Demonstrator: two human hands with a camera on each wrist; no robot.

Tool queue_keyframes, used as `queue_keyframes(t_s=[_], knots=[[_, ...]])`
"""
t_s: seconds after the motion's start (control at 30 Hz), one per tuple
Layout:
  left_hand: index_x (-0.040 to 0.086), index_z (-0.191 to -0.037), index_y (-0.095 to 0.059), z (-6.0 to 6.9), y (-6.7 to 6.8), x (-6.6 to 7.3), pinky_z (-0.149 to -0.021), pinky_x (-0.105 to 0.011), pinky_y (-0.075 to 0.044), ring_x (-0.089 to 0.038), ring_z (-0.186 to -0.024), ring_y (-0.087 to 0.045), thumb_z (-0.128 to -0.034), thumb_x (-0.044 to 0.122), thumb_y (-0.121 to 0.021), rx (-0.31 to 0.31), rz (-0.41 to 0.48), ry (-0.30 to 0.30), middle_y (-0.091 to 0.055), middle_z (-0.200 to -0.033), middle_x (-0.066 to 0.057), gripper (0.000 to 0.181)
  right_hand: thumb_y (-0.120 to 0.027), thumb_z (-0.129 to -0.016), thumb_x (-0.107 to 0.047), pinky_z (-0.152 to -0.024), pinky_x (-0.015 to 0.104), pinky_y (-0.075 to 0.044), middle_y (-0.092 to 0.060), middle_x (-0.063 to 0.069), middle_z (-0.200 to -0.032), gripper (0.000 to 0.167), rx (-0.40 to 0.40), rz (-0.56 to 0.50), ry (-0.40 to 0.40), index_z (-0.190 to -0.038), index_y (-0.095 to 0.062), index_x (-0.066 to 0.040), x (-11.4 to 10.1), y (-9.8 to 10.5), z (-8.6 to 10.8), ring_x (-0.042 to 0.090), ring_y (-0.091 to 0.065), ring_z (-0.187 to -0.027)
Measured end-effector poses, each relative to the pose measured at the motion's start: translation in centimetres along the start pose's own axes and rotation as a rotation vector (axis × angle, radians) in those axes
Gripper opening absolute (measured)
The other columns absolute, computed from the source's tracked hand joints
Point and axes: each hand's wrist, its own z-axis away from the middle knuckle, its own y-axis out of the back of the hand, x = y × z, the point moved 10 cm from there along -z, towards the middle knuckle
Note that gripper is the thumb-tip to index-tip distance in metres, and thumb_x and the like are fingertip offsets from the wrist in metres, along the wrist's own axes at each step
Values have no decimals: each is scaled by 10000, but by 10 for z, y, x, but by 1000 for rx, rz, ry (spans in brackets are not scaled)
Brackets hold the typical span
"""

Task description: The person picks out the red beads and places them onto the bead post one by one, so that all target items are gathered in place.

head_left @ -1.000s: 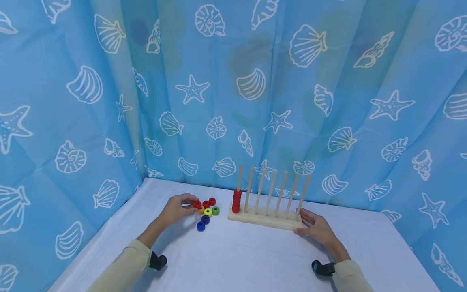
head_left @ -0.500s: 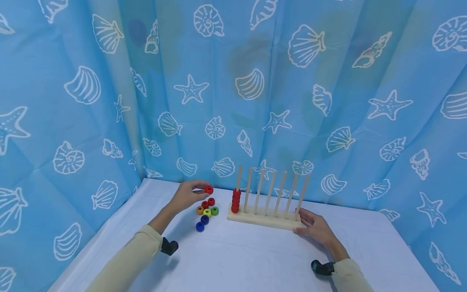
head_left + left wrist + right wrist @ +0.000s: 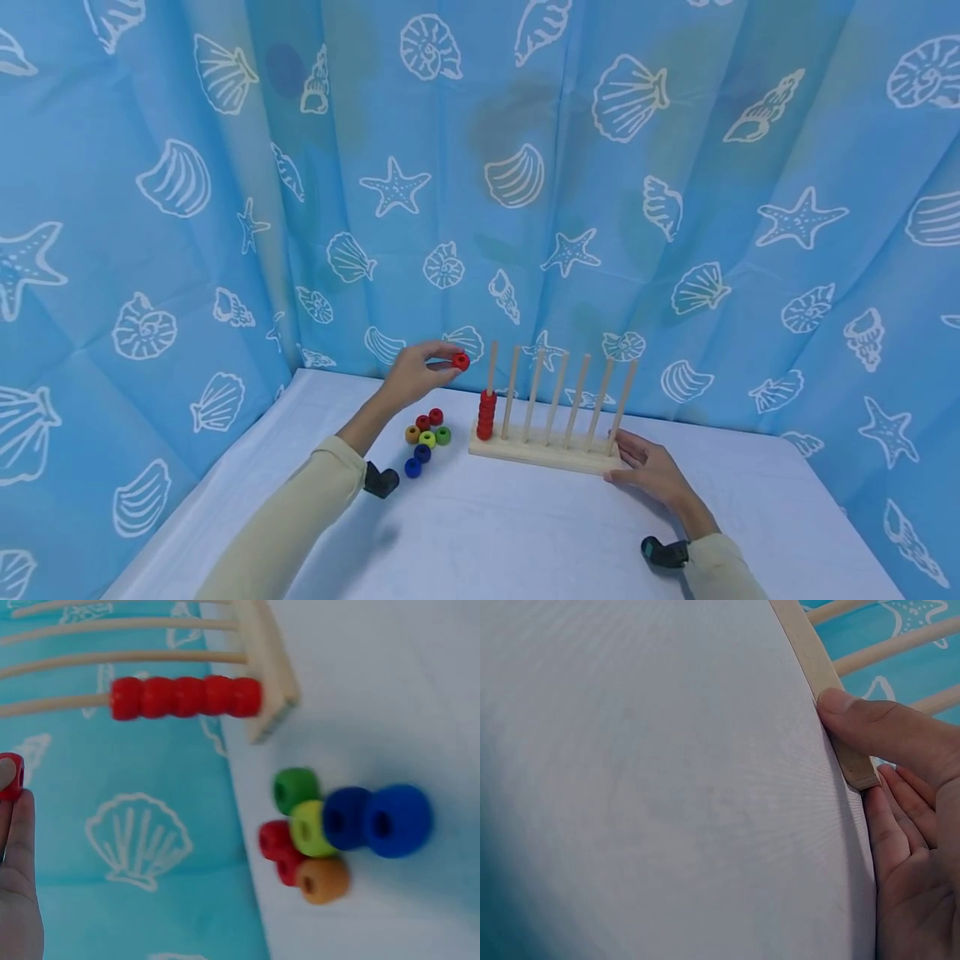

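Observation:
My left hand [image 3: 417, 373] pinches a red bead [image 3: 461, 361] between thumb and fingertips, raised above the table just left of the top of the leftmost peg [image 3: 492, 367]. In the left wrist view that bead [image 3: 10, 777] shows at the left edge. Several red beads [image 3: 486, 415] are stacked on the leftmost peg of a wooden peg rack [image 3: 536, 452]; its other pegs are bare. My right hand [image 3: 651, 468] grips the right end of the rack's base, and the right wrist view shows the thumb [image 3: 877, 724] on the front side and the fingers around the end.
Loose beads lie left of the rack: two red [image 3: 429, 417], one orange [image 3: 412, 434], one yellow [image 3: 427, 438], one green [image 3: 443, 435] and two blue [image 3: 417, 460]. A blue shell-patterned curtain [image 3: 450, 208] hangs close behind the rack, beyond the white table [image 3: 510, 533].
My left hand has lifted the red bead from the loose group and carried it up and right toward the leftmost peg. My right hand and the rack stay in place.

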Motion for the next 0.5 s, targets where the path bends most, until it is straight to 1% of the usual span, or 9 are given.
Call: queue_keyframes(t_s=[0.07,0.13,0.3,0.5], knots=[[102,-1219,-666,-5,-1,10,-862,-325,-551,-220,-1073,-651,-872,93,-731,-1,2,-26,-660,-1175,-45,354,-847,-748,-204,-1034,389,-399,-360,214,-1512,916,4,-6,-2,-1491,-346,-13,1,1,0,361,-404,-1352],[96,-1223,-663,-10,-2,18,-854,-319,-554,-209,-1058,-658,-877,98,-727,-3,8,-39,-662,-1175,-50,352,-848,-748,-204,-1034,396,-399,-358,220,-1510,918,2,-11,3,-1490,-344,-4,1,2,0,367,-403,-1350],[95,-1229,-657,-18,-2,27,-835,-302,-559,-191,-1048,-664,-877,101,-729,2,33,-41,-662,-1180,-54,360,-852,-741,-192,-1032,392,-404,-365,219,-1506,917,-7,-33,9,-1486,-351,-2,1,2,-1,365,-411,-1346],[75,-1224,-652,-24,-4,43,-834,-300,-559,-200,-1043,-666,-880,82,-720,-10,65,-71,-660,-1170,-63,351,-848,-749,-189,-1034,384,-403,-359,224,-1508,914,-8,-26,7,-1488,-344,2,-1,1,2,364,-406,-1349]])
